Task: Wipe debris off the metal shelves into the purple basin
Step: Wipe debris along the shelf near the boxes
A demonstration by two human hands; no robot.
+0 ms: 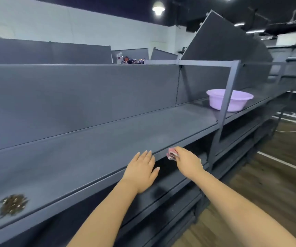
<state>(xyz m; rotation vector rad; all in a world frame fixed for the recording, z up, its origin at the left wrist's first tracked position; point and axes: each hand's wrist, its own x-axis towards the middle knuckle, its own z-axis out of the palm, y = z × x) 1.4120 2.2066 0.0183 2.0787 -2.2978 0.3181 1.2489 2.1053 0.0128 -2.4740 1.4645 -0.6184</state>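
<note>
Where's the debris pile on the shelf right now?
In the head view the debris pile lies at the far left near the front edge of the metal shelf, well left of both hands and far from the purple basin.

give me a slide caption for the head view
Right hand grips a cloth at the shelf edge, far from debris.

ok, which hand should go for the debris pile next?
Probably the right hand: it already grips the pink cloth. The left hand is open and empty at the shelf edge, though nearer the debris pile; it could fetch the purple basin.
</note>
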